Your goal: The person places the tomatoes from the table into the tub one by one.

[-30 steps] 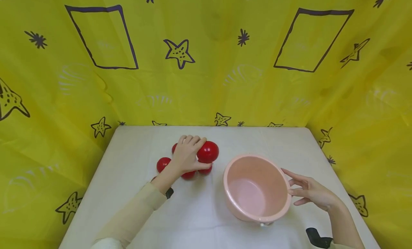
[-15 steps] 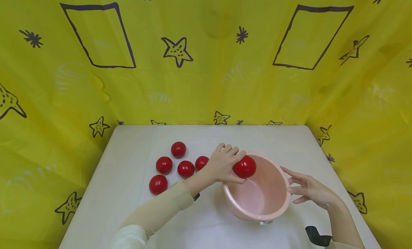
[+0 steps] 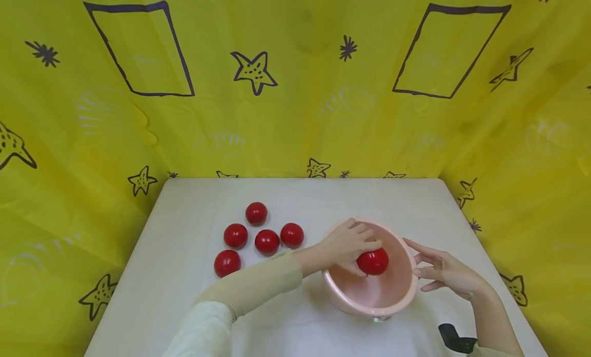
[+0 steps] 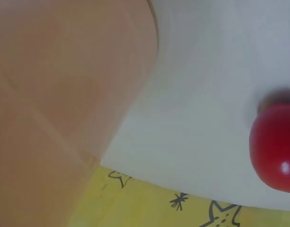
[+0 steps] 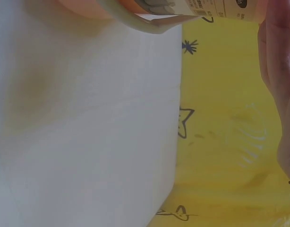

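Observation:
My left hand [image 3: 343, 244] reaches over the near-left rim into a pink bucket [image 3: 330, 290]. It grips a shiny red ball [image 3: 374, 261] between thumb and fingers, inside the bucket's mouth. On the bucket's right side, the fingertips of my right hand [image 3: 450, 272] touch the outer wall at the rim, with fingers spread and nearly straight. In the right wrist view those fingers lie along the bucket's side, near a printed label [image 5: 225, 8] and a pale handle [image 5: 135, 21]. The bucket's floor is partly hidden by the left hand and ball.
Several more red balls, among them one at the back [image 3: 256, 214] and one at the front left [image 3: 227, 263], lie loosely grouped left of the bucket on a white-covered table [image 3: 194, 208]. A yellow curtain [image 3: 295, 121] with drawn stars encloses the table's back and sides.
My left hand has carried the red ball rightward from the group and down into the bucket's mouth. The right hand has stayed at the bucket's side.

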Demonstrator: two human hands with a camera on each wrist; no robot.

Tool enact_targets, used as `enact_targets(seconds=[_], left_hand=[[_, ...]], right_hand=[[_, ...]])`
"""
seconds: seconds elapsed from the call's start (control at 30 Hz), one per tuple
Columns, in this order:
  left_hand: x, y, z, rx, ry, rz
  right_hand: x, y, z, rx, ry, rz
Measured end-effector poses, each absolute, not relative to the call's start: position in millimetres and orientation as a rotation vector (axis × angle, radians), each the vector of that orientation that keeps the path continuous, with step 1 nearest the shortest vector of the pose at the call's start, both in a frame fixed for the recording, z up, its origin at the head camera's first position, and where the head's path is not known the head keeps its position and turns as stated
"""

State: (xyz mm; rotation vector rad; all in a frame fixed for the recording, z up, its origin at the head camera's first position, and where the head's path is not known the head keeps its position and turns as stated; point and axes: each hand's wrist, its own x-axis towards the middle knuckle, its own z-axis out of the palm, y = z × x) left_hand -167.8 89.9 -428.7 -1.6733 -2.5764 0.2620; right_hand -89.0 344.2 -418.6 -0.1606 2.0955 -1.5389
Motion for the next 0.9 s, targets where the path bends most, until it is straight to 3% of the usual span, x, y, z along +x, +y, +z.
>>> enact_targets(seconds=[0.57, 0.9], left_hand=[[-167.3, 120.2, -442.2, -1.959, -2.424, 0.673], [-165.7, 131.2, -449.0, -1.947, -2.412, 0.901]], right_hand=[[-88.4, 343.0, -416.2, -0.161, 2.082, -1.531], [-89.3, 343.2, -416.9, -0.167, 2.071, -1.543]])
